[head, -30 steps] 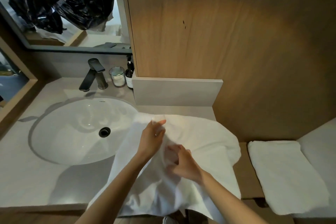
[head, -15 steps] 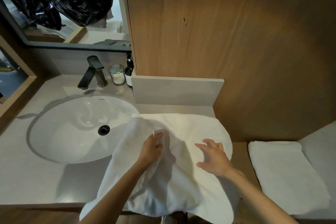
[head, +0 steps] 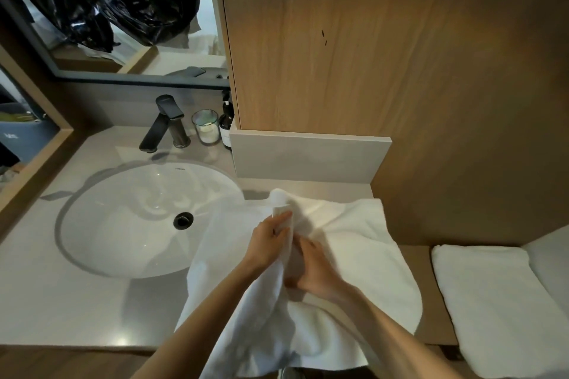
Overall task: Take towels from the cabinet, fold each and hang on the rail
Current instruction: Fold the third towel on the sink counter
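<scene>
The white towel runs off the bottom edge of the frame, and both forearms are cut off there too. At lower centre, the right hand has its fingertips buried in a raised fold — whether they grip or only press cannot be told. The white towel covers the right rim of the sink. A dark bottle, centre left, is half hidden behind the wooden panel; its label is too small to read. A folded towel, lower right, is clipped by the frame's edge.

My towel is fluffy terry cloth; basin glossy ceramic, counter matt stone, faucet matt black metal, wall panel grained wood.
</scene>
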### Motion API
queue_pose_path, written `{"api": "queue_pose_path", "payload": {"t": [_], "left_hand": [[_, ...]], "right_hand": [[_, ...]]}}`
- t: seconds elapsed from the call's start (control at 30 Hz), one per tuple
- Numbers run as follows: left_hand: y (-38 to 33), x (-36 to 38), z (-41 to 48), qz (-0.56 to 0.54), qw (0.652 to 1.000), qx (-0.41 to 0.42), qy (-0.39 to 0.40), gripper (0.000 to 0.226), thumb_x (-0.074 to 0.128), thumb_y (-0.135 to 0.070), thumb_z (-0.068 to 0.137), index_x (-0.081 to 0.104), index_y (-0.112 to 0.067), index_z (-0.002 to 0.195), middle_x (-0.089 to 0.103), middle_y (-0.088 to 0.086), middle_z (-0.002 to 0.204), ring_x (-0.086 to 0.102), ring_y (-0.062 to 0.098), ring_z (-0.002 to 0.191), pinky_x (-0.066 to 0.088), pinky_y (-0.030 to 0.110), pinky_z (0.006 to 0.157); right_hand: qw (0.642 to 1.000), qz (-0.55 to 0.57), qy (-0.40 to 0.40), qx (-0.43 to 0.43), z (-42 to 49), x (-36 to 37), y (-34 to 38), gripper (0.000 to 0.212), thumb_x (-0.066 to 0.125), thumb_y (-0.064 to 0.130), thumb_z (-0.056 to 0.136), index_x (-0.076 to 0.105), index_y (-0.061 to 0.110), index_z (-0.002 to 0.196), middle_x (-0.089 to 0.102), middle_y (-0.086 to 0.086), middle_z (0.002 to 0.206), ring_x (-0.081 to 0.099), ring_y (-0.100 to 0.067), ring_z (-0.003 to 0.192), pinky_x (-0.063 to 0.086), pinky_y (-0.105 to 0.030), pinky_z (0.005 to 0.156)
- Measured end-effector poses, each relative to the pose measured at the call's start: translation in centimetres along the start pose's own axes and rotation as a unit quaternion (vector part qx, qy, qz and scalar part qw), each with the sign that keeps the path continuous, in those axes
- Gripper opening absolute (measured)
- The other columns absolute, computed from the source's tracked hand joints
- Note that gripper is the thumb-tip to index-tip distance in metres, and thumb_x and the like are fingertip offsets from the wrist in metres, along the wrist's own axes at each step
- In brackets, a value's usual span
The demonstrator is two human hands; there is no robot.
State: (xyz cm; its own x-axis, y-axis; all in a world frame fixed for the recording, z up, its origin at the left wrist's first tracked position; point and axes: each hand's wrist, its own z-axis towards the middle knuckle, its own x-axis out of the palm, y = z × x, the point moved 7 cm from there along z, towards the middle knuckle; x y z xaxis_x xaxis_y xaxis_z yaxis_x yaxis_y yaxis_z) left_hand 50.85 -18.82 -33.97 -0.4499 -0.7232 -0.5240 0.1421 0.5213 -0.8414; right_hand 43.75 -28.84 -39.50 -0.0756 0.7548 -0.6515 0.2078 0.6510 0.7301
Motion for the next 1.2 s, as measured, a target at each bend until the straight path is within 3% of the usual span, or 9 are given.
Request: {"api": "queue_pose_path", "payload": {"t": [0.17, 0.3, 0.47, 0.67, 0.77, 0.87, 0.97, 1.1, 1.2], "left_hand": [[3.0, 1.4, -0.6, 0.018, 0.999, -0.041, 0.020, 0.044, 0.046, -0.004, 0.096, 0.049, -0.014, 0.138, 0.055, 0.007, 0.134, 0.051, 0.022, 0.122, 0.033, 0.017, 0.094], [3.8, 1.8, -0.2, 0.050, 0.998, -0.037, 0.023, 0.045, 0.044, -0.005, 0.096, 0.048, -0.017, 0.140, 0.053, 0.007, 0.135, 0.049, 0.024, 0.122, 0.031, 0.019, 0.093], [4.0, 2.0, -0.2, 0.050, 0.998, -0.029, 0.028, 0.044, 0.046, -0.005, 0.096, 0.049, -0.016, 0.138, 0.056, 0.009, 0.127, 0.051, 0.026, 0.117, 0.031, 0.016, 0.087], [4.3, 2.0, -0.2, 0.031, 0.998, -0.030, 0.035, 0.044, 0.045, -0.010, 0.098, 0.046, -0.021, 0.140, 0.054, 0.000, 0.112, 0.050, 0.016, 0.103, 0.031, 0.016, 0.084], [4.8, 1.9, -0.3, 0.018, 0.998, -0.043, 0.028, 0.043, 0.046, -0.013, 0.098, 0.047, -0.023, 0.140, 0.054, 0.000, 0.096, 0.052, 0.016, 0.092, 0.034, 0.019, 0.080], [5.0, 2.0, -0.6, 0.012, 0.999, -0.044, 0.023, 0.043, 0.046, -0.014, 0.098, 0.046, -0.026, 0.140, 0.054, -0.003, 0.092, 0.051, 0.013, 0.087, 0.035, 0.020, 0.081], [4.8, 1.9, -0.8, 0.012, 0.999, -0.034, 0.021, 0.044, 0.045, -0.013, 0.098, 0.046, -0.026, 0.140, 0.059, 0.000, 0.114, 0.053, 0.013, 0.096, 0.038, 0.023, 0.088], [4.6, 2.0, -0.8, 0.014, 0.999, -0.027, 0.026, 0.043, 0.044, -0.014, 0.099, 0.047, -0.024, 0.140, 0.059, 0.005, 0.116, 0.052, 0.015, 0.096, 0.040, 0.027, 0.092], [4.6, 1.9, -0.8, 0.012, 0.999, -0.027, 0.026, 0.042, 0.045, -0.015, 0.099, 0.047, -0.023, 0.140, 0.059, 0.009, 0.118, 0.053, 0.018, 0.097, 0.040, 0.030, 0.095]], "right_hand": [[0.971, 0.232, -0.010, 0.061, -0.4, -0.9, -2.3, 0.061, 0.057, -0.015, 0.084, 0.036, 0.005, 0.137, 0.047, -0.007, 0.134, 0.052, -0.020, 0.120, 0.045, -0.019, 0.093], [0.966, 0.197, -0.146, 0.086, -1.3, -7.2, -4.1, 0.031, 0.054, -0.006, 0.090, 0.060, 0.015, 0.112, 0.060, -0.001, 0.110, 0.056, -0.019, 0.100, 0.046, -0.029, 0.089], [0.925, 0.062, -0.334, 0.168, -1.8, -14.5, -6.2, 0.063, 0.071, 0.021, 0.084, 0.041, 0.011, 0.139, 0.042, -0.009, 0.138, 0.030, -0.025, 0.131, 0.029, -0.034, 0.106], [0.930, 0.156, -0.251, 0.216, 0.6, -14.6, -7.0, 0.072, 0.072, 0.037, 0.084, 0.038, 0.013, 0.143, 0.055, -0.009, 0.132, 0.053, -0.029, 0.121, 0.040, -0.030, 0.094], [0.955, 0.112, -0.252, 0.107, 0.4, -13.6, -4.5, 0.041, 0.068, 0.028, 0.088, 0.055, 0.020, 0.126, 0.066, -0.002, 0.112, 0.063, -0.025, 0.101, 0.049, -0.034, 0.086], [0.992, -0.041, -0.117, -0.035, -1.4, -9.4, -1.8, 0.032, 0.054, 0.026, 0.096, 0.053, 0.041, 0.124, 0.069, 0.006, 0.096, 0.064, -0.016, 0.075, 0.050, -0.029, 0.068], [0.987, -0.134, 0.023, -0.090, -3.7, -5.4, -1.6, 0.037, 0.050, 0.028, 0.095, 0.053, 0.048, 0.126, 0.064, 0.021, 0.120, 0.067, -0.012, 0.087, 0.054, -0.029, 0.070], [0.995, -0.087, 0.017, -0.054, -4.8, -6.0, -1.9, 0.028, 0.054, 0.068, 0.081, 0.065, 0.052, 0.102, 0.062, 0.022, 0.103, 0.059, 0.001, 0.092, 0.051, -0.023, 0.074], [0.997, 0.009, -0.036, 0.064, -3.9, -7.0, -2.2, 0.059, 0.041, 0.085, 0.074, 0.074, 0.037, 0.086, 0.057, 0.011, 0.086, 0.056, -0.006, 0.080, 0.046, -0.026, 0.076]]}}
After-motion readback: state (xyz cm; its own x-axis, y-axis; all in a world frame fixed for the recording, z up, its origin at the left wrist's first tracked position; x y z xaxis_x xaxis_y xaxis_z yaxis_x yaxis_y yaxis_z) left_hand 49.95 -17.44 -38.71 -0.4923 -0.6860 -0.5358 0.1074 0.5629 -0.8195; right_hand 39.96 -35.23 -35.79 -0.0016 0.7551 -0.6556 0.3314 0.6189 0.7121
